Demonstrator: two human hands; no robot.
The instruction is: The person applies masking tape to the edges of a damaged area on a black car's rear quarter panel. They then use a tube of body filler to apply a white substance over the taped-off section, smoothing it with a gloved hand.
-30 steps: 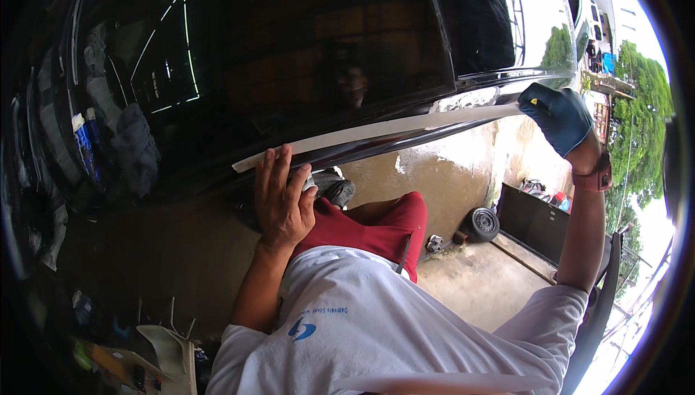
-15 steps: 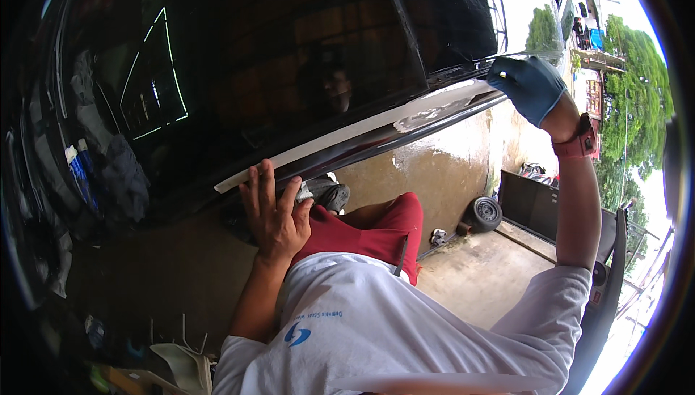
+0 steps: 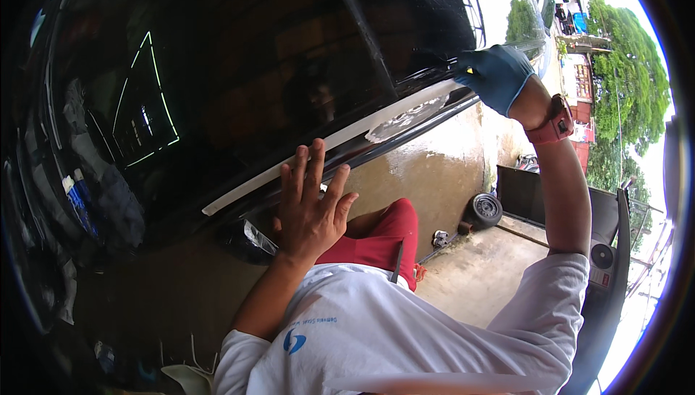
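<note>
A pale strip of masking tape [image 3: 289, 170] runs slantwise along the lower part of a glossy black car panel [image 3: 239, 105]. My bare left hand [image 3: 317, 214] is open, fingers spread, its fingertips on the strip near its middle. At the strip's right end, my right hand [image 3: 499, 80] in a blue glove is closed around the tape; whether a roll is inside the fist is hidden. Just below the tape, between my hands, a grey sanded patch [image 3: 409, 119] shows on the panel.
My knee in red shorts [image 3: 387, 232] is bent below the panel. A spare wheel [image 3: 483, 210] stands by a dark panel [image 3: 525, 194] on the right. Wet concrete floor [image 3: 449, 156] lies beneath. A pale plastic chair [image 3: 187, 379] is at lower left.
My left hand has slid to the right along the tape, its fingers spread wider. The gloved right hand stays closed at the tape's right end. The whole view has shifted slightly.
</note>
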